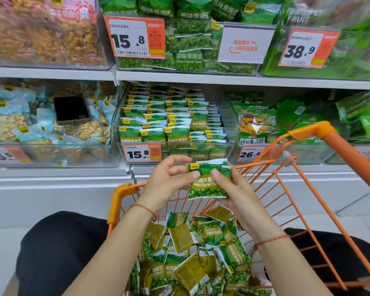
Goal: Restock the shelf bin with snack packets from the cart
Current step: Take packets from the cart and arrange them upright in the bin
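Both hands hold a small stack of green pea packets (208,180) upright above the orange cart (303,133), just in front of the clear shelf bin (233,133) of matching packets. The right hand (235,189) curls around the stack's right side with its thumb on the front, and the left hand (169,178) pinches its left edge. More loose packets (192,253) lie heaped in the cart near the person.

Head view looks forward and down (close in) over cart (312,130) toward shelf bin (233,133).
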